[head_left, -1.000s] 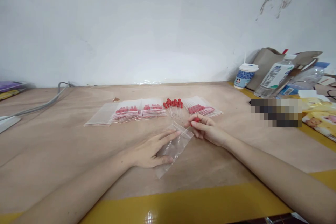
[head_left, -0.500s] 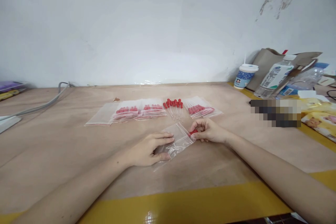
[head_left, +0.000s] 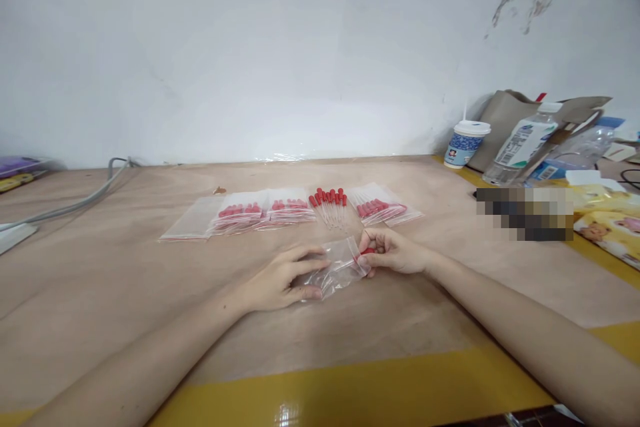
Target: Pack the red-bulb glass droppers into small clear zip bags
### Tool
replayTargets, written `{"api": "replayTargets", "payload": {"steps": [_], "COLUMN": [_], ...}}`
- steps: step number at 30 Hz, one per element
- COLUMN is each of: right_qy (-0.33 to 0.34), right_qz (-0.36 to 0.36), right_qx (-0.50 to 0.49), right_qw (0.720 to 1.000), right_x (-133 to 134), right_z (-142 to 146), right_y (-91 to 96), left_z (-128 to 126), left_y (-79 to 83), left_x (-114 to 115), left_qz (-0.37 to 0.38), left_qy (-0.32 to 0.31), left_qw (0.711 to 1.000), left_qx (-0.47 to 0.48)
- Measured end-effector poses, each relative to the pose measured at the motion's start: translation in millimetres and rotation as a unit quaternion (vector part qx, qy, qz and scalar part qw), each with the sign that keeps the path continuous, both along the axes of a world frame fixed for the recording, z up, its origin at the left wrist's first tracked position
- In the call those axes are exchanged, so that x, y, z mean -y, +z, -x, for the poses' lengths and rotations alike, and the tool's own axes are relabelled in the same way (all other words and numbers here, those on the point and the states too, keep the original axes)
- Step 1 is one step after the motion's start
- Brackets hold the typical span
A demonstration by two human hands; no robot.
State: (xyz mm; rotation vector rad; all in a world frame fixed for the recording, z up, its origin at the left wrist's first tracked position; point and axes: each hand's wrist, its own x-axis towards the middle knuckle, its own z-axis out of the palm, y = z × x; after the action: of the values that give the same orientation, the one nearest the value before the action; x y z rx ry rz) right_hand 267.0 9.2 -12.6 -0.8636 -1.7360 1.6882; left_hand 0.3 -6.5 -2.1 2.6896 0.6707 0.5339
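A small clear zip bag [head_left: 340, 270] lies on the table with its mouth turned right. My left hand [head_left: 287, 280] grips its left end, thumb below and fingers above. At the mouth, my right hand [head_left: 393, 251] pinches a dropper by its red rubber bulb [head_left: 367, 252]; the stem points into the bag and is hard to see. Whether more than one dropper is held I cannot tell. Behind the hands, a loose bunch of red-bulbed droppers [head_left: 329, 200] lies fanned out. Filled bags [head_left: 377, 205] flank it on the right, and more filled bags [head_left: 290, 207] on the left.
Flat bags [head_left: 187, 219] lie left of the filled ones. At the back right stand a paper cup [head_left: 466, 145], a water bottle [head_left: 523, 147] and a grey bag [head_left: 495, 123]. A yellow packet [head_left: 610, 233] lies at the right. A grey cable [head_left: 90, 197] crosses the left side.
The zip bag has turned and bulged slightly, its mouth now closer around the dropper bulb at my right hand. My left hand has shifted a little along the bag.
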Motion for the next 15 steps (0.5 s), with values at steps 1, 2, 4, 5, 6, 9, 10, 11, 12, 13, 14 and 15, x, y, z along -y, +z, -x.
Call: {"api": "replayTargets", "payload": {"steps": [1,2,4,5,6,9,10,11,12,13,14,15], "right_qy": [-0.014,-0.03,-0.06,-0.075,-0.089,-0.117,-0.118,-0.121,-0.126,-0.134,-0.146,-0.161], "right_qz": [0.004,0.007,0.002,-0.007,-0.02,-0.05,-0.053,-0.052,-0.05,-0.049,-0.05,-0.051], "right_qx": [0.016,0.037,0.083,0.105,0.123,0.157,0.16,0.156,0.146,0.136,0.126,0.118], "right_qw": [1.0,0.999,0.995,0.992,0.988,0.979,0.979,0.979,0.98,0.98,0.98,0.979], "right_x": [-0.8,-1.6,-2.5,-2.4,-1.8,2.2,4.1,6.3,8.7,11.1,13.6,15.9], "right_z": [-1.5,-3.0,-5.0,-5.3,-5.1,-3.0,-2.1,-1.3,-0.5,0.4,1.3,2.4], "right_y": [0.6,0.9,1.0,0.9,0.8,2.8,4.6,6.9,9.4,12.0,14.1,15.7], "left_z": [0.9,1.6,2.0,1.9,1.6,0.5,0.1,-0.2,-0.6,-1.0,-1.4,-1.8], "left_y": [0.2,0.4,0.6,0.4,0.1,-1.9,-2.7,-3.6,-4.3,-5.0,-5.4,-5.7], "left_x": [0.0,0.4,1.8,2.6,3.4,4.9,5.2,5.5,5.7,5.9,6.0,6.2], "left_qz": [0.0,0.005,0.018,0.021,0.024,0.029,0.031,0.033,0.034,0.035,0.036,0.036], "left_qy": [0.01,0.018,0.024,0.026,0.027,0.031,0.033,0.036,0.039,0.044,0.048,0.052], "left_qw": [1.0,1.0,1.0,0.999,0.999,0.999,0.999,0.999,0.999,0.998,0.998,0.998], "left_qx": [0.0,-0.003,-0.009,-0.009,-0.008,-0.001,0.001,0.002,0.004,0.005,0.005,0.003]}}
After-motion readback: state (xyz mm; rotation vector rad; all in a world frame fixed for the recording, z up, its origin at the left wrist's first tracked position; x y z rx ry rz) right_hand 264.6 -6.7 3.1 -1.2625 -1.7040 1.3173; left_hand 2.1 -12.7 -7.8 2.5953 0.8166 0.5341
